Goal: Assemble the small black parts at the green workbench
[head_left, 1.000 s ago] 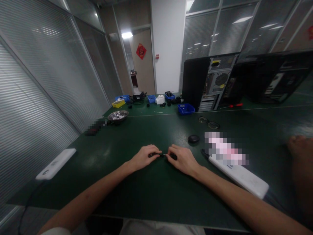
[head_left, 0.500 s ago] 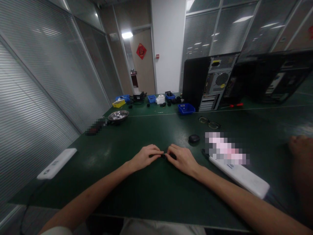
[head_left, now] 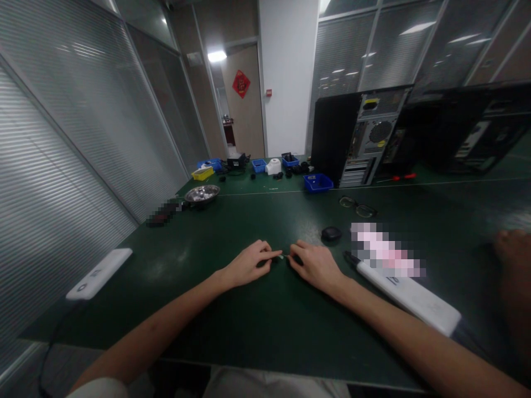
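My left hand (head_left: 254, 264) rests over the green table (head_left: 257, 326), its index finger stretched out and the thumb apart from it. Under that fingertip is a small pale, thin piece (head_left: 282, 256), too small to name. From the other side my right hand (head_left: 313, 264) has its thumb and index finger closed at the end of this piece; whatever else lies inside its fingers is hidden. A black rounded case (head_left: 331, 234) lies just beyond my right hand.
To the right are a white power strip (head_left: 415, 298), a pixelated pink item (head_left: 385, 251) and glasses (head_left: 357, 207). Another white strip (head_left: 99, 273) lies left. A metal bowl (head_left: 202, 194), blue bin (head_left: 318, 183) and computer tower (head_left: 357, 138) stand farther back. Another person's hand (head_left: 512, 249) is far right.
My fingertips have moved slightly apart. My left index finger has straightened away from the thumb. The dark bit between my hands no longer shows, and a pale thin piece is visible there.
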`<action>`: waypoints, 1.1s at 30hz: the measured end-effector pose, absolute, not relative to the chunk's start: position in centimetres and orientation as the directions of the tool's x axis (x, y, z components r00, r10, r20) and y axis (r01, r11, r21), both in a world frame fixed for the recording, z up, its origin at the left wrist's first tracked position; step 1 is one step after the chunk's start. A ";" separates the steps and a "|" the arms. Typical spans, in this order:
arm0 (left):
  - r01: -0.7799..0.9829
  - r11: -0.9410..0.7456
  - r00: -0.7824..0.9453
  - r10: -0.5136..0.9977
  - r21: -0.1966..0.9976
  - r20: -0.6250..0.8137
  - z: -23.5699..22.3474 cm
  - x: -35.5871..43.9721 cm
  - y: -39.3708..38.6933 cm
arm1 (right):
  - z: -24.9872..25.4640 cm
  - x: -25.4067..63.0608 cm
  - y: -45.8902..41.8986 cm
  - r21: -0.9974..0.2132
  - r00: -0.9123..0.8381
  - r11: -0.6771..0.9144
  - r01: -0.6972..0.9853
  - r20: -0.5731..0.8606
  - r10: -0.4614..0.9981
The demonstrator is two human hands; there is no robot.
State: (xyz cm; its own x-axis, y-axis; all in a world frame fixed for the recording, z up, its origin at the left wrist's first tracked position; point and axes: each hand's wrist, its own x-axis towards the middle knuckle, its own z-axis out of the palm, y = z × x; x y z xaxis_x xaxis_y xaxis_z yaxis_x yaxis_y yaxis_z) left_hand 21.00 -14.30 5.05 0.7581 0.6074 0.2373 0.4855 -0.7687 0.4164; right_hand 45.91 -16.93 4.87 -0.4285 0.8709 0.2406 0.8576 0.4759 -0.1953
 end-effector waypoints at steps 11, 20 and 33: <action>0.398 -0.787 0.787 0.557 0.470 0.266 5.6 21.7 -14.2 | 4.7 46.4 -16.7 -0.218 -0.328 0.376 0.901 0.227 0.917; 0.567 -0.657 0.603 0.742 0.497 0.294 4.2 16.8 -9.6 | 4.6 46.5 -16.7 -0.242 -0.323 0.371 0.897 0.216 0.922; 0.990 -0.049 -0.013 0.901 0.132 0.433 2.2 0.0 -2.8 | 4.8 46.4 -16.7 -0.246 -0.323 0.366 0.897 0.197 0.926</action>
